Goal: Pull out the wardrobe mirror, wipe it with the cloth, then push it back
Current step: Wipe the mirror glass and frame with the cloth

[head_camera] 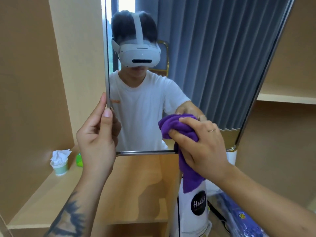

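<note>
Two hands were on the job here. The tall metal-framed wardrobe mirror was already pulled out from the tan wooden wardrobe and stood upright, facing the camera. The left hand had its thumb and fingers pinched round the mirror's left edge, low down, steadying it. The right hand was curled round a bunched purple fleece cloth, pressing it against the glass near the bottom right, with a loose tail of cloth hanging down past the bottom rail.

My guess is the mirror's stiff but fragile, and the glass is slick, so the frame edge is the sensible place to hold it, not the face. It probably swings or slides easily on its fitting, hence the bracing hand. The cloth looks soft and light, easy to scrunch.

Off to the left on the wardrobe shelf sat a pale green paper cup stuffed with white tissue, with a small green thing just beside it. A white bag with a black "Hello" label stood below the mirror.
</note>
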A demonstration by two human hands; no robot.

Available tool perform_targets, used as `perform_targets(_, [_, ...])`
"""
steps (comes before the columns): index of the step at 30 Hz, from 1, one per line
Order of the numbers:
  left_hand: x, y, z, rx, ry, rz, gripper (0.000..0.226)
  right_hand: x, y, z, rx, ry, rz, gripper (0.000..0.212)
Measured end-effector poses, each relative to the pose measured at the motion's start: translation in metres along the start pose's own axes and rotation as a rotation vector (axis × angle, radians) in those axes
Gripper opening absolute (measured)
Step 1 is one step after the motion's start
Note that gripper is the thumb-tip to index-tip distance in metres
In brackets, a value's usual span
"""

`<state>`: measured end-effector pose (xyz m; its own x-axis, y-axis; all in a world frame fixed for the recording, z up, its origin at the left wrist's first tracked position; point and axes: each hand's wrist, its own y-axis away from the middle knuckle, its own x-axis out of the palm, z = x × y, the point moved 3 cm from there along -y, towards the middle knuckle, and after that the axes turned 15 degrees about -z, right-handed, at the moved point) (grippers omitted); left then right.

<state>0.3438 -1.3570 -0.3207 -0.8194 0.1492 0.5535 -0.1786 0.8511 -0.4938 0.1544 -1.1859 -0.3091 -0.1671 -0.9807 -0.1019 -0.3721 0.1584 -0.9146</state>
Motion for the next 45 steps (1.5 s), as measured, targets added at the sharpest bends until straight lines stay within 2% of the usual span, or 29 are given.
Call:
perform_targets(2, [-0.002, 0.000, 0.002, 0.015, -0.008, -0.007, 0.034, -0.003, 0.016, 0.007, 0.023, -0.011, 0.026, 0.041])
perform_targets(6, [-0.003, 0.000, 0.002, 0.023, -0.002, 0.005, 0.043, -0.011, 0.035, 0.009, -0.121, -0.034, 0.171, 0.034])
perform_targets(9, [-0.001, 0.001, -0.001, 0.036, -0.002, 0.002, 0.041, -0.014, 0.014, -0.008, -0.177, 0.004, 0.123, 0.032])
perform_targets(13, [-0.002, 0.002, 0.000, 0.050, -0.014, -0.011, 0.042, -0.012, 0.011, -0.013, -0.016, 0.057, 0.019, 0.041])
perform_targets(15, [-0.003, 0.002, 0.001, 0.044, -0.017, -0.011, 0.043, -0.012, 0.031, 0.000, -0.015, 0.025, 0.065, 0.043])
perform_targets(18, [-0.003, 0.002, 0.000, 0.035, -0.009, -0.008, 0.043, -0.018, 0.046, 0.007, -0.143, 0.007, 0.176, 0.034])
perform_targets(20, [-0.003, 0.003, 0.000, 0.034, -0.002, -0.013, 0.043, -0.021, 0.032, -0.008, -0.182, 0.016, 0.163, 0.031])
perform_targets(23, [-0.001, 0.004, 0.000, 0.037, 0.001, -0.013, 0.043, -0.024, 0.009, -0.033, -0.024, 0.096, 0.069, 0.035])
perform_targets(25, [-0.001, 0.004, -0.001, 0.043, -0.014, -0.015, 0.042, -0.024, 0.012, -0.029, 0.052, 0.102, 0.061, 0.037])
perform_targets(30, [0.000, 0.006, -0.003, 0.038, 0.001, -0.015, 0.040, -0.026, 0.049, -0.003, -0.160, 0.008, 0.234, 0.039])
perform_targets(32, [0.000, 0.006, -0.003, 0.039, 0.006, -0.017, 0.040, -0.026, 0.039, -0.016, -0.185, 0.019, 0.191, 0.034])
perform_targets(36, [0.000, 0.006, -0.004, 0.044, -0.006, -0.014, 0.045, -0.028, 0.016, -0.049, -0.037, 0.103, 0.026, 0.037])
perform_targets(38, [-0.001, 0.007, -0.006, 0.045, -0.017, -0.020, 0.046, -0.027, 0.023, -0.045, -0.011, 0.098, 0.018, 0.039])
perform_targets(42, [0.000, 0.008, -0.007, 0.023, -0.013, -0.029, 0.037, -0.029, 0.062, -0.024, -0.131, 0.049, 0.159, 0.037])
perform_targets(45, [0.000, 0.009, -0.008, 0.020, -0.004, -0.018, 0.040, -0.033, 0.059, -0.039, -0.262, 0.039, 0.222, 0.038])
